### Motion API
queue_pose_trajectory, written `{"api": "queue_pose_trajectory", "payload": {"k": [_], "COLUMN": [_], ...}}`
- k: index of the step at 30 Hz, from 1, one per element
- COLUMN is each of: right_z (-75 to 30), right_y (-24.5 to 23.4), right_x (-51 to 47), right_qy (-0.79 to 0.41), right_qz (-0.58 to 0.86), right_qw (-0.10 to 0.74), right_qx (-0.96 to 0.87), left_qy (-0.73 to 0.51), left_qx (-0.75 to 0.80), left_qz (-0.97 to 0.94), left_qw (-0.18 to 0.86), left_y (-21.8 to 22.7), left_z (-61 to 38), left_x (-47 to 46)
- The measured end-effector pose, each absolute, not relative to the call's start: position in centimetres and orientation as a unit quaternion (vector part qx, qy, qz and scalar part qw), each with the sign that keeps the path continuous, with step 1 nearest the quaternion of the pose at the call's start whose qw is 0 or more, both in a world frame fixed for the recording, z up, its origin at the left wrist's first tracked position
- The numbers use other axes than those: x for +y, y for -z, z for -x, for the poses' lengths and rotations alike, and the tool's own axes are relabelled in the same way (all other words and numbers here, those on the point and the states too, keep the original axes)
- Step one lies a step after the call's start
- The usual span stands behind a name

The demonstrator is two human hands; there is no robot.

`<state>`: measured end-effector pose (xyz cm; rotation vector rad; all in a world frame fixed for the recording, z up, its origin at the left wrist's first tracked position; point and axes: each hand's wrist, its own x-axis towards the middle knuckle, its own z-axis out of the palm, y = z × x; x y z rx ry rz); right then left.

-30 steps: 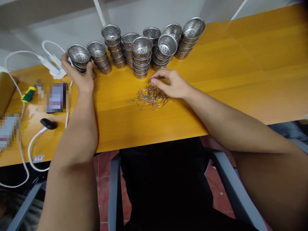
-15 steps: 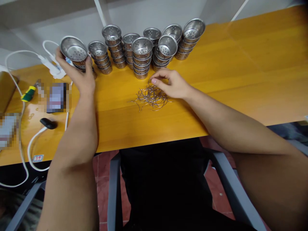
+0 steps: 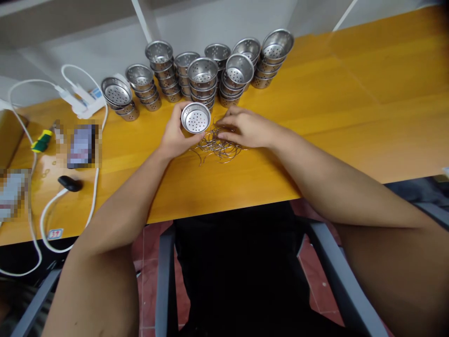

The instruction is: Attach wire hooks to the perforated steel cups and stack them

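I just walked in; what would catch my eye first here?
Stacks of perforated metal cups stand along the back of the yellow wooden table. In front of them, the left hand holds a single cup, and the right hand is at a tangle of thin curved wires.

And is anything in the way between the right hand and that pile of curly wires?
No, nothing visible is. The right hand is right at the pile of curly wires. The metal cup in the left hand is toward the pile's left side, so it isn't between them.
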<state>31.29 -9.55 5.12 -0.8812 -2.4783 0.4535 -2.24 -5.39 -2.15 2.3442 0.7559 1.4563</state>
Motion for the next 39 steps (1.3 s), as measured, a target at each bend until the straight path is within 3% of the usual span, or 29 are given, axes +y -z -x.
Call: {"api": "queue_pose_trajectory", "payload": {"k": [14,21,27,35,39], "right_z": [-27.0,-26.9,-26.9,-28.3,-30.0], "right_y": [-2.8,-2.4,-1.8,-3.7,-4.2], "right_x": [-8.5,-8.3,-8.3,-8.6,-8.3], "right_qy": [-0.148,-0.164,-0.159,-0.154,-0.164], "right_qz": [0.302,0.285,0.3,0.289,0.291], "right_qw": [0.285,0.25,0.272,0.286,0.288], "right_qx": [-0.898,-0.911,-0.9,-0.901,-0.897], "left_qy": [-0.481,-0.501,-0.513,-0.533,-0.549], "left_qx": [0.295,0.31,0.312,0.335,0.322], "left_qz": [-0.812,-0.797,-0.786,-0.77,-0.759], "left_qw": [0.151,0.131,0.15,0.103,0.132], "left_y": [0.5,1.0,0.8,0.6,0.6], "left_z": [1.7,2.0,1.6,1.6,1.6], "left_x": [-6.3,-5.6,-5.8,-5.6,-5.6]}}
